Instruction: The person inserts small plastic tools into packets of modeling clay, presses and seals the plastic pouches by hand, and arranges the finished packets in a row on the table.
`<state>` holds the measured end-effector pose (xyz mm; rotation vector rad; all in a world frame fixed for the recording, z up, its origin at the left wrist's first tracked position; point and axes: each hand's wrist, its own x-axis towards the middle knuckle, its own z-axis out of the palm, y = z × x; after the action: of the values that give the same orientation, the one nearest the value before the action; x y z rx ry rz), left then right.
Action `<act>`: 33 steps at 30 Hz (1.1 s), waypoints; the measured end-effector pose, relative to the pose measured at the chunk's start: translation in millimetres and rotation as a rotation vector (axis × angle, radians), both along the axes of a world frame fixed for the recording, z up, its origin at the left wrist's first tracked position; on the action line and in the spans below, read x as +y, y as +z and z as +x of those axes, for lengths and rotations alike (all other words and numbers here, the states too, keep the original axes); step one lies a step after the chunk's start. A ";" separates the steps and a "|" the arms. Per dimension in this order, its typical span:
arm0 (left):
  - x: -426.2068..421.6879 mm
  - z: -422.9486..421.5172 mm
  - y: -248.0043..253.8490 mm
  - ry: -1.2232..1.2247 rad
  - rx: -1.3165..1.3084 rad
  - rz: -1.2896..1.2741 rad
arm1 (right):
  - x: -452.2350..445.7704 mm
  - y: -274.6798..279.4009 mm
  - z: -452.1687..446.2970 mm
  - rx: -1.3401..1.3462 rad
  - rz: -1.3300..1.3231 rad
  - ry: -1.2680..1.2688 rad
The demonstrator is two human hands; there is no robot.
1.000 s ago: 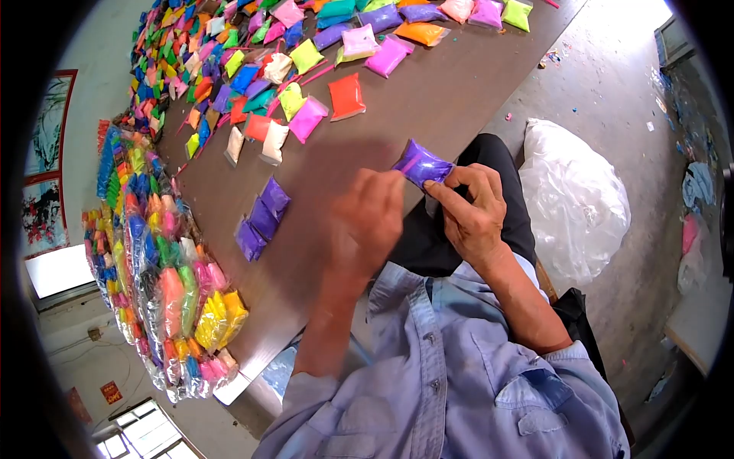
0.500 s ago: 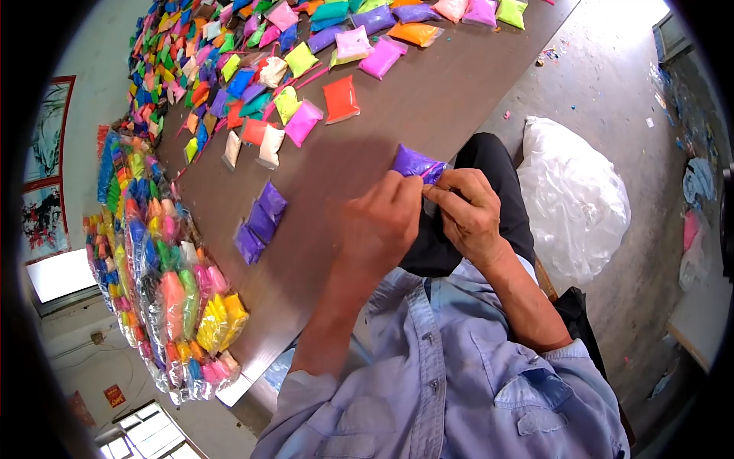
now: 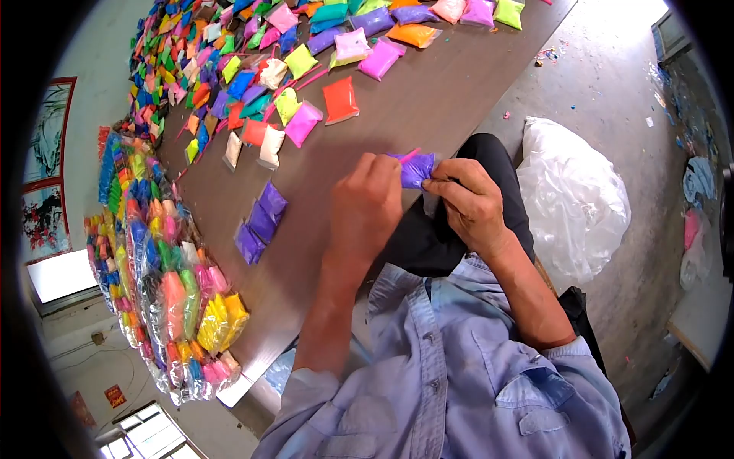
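Between my two hands, over my lap near the table edge, is a small purple packet (image 3: 417,171) in clear plastic. My right hand (image 3: 472,200) is closed, its thumb and fingers pinching the packet's right side. My left hand (image 3: 367,203) has its fingers curled at the packet's left end; its fingertips are partly hidden. A thin pink stick (image 3: 410,155) lies along the packet's upper edge, and where its near end goes is hidden. To the left on the table, several similar purple packets (image 3: 261,218) lie together.
A brown table (image 3: 321,164) carries a large heap of colourful packets (image 3: 183,69) at the far left. Bagged bundles of coloured packets (image 3: 180,298) stand along its left edge. A big white plastic sack (image 3: 573,203) sits on the floor at right.
My left hand has moved slightly left and is less blurred. The purple packet has turned, and the pink stick now shows at its top edge instead of its lower right.
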<state>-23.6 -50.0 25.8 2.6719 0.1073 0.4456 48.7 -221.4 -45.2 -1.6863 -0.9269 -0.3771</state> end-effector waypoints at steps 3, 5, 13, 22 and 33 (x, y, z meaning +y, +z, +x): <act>7.7 1.0 2.9 0.071 -0.022 0.033 | -1.0 6.2 9.5 -0.081 -0.048 -0.011; 7.1 -2.7 7.4 0.124 0.016 -0.051 | -3.4 7.8 12.6 -0.109 -0.106 -0.022; 2.1 -7.0 -9.9 0.119 -0.092 -0.258 | -4.9 11.4 2.1 0.070 -0.036 -0.148; -19.5 -21.2 -4.9 0.120 -0.078 -0.241 | 11.1 12.6 -28.1 0.107 -0.074 -0.112; 12.8 3.0 -8.2 0.037 -0.032 -0.061 | 4.0 14.6 -23.8 0.122 -0.076 -0.025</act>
<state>-20.6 -37.2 17.6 2.6052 0.1586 0.4884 24.8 -217.4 -30.7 -1.7718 -0.8394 -0.2551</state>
